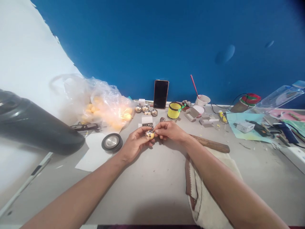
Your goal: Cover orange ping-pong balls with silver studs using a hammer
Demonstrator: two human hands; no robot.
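Both hands meet over the grey table (pixel 147 187), just in front of the person. Left hand (pixel 134 144) cups a small yellow ball (pixel 150 134) patterned with dark and shiny bits, gripping it between thumb and fingertips; right hand (pixel 169 131) comes in from the other side, its fingertips pinched against the ball's right face, perhaps on a tiny piece too small to make out. So the ball sits between the two hands, touching both, with the left hand carrying it and the right working on it. Being round, it shows no long axis. Just beyond the hands lies a small white box (pixel 147 121), and farther on a row of finished decorated balls (pixel 145 109) beside an upright phone (pixel 161 94). Left of the left hand rests a round metal lid (pixel 112 142), and beyond it a plastic bag of plain yellow balls (pixel 105 106). A wooden stick (pixel 211 145) lies past the right wrist.
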